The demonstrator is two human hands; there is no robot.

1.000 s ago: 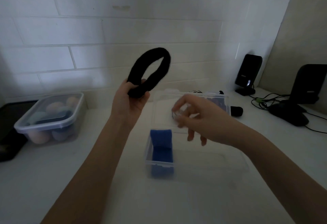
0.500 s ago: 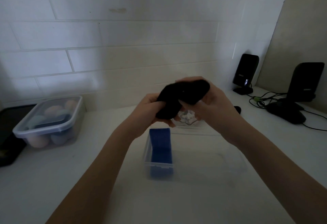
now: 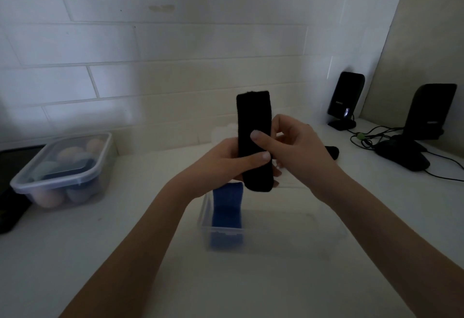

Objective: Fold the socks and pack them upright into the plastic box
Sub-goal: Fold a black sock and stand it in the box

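Small pale lettering on the front of the black speaker [image 3: 346,99] at two o'clock, too blurred to read. Faint mark on the second speaker [image 3: 429,112] at three o'clock, likewise illegible.

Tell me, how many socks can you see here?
3: a black sock held upright in both hands, a blue sock standing in the clear box, and a dark one on the counter behind the right hand. Others may be hidden.

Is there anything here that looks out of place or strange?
One dark item, maybe a sock, lies alone on the counter behind the right hand, away from the clear plastic box. Otherwise nothing stands out: both hands hold the black sock upright.
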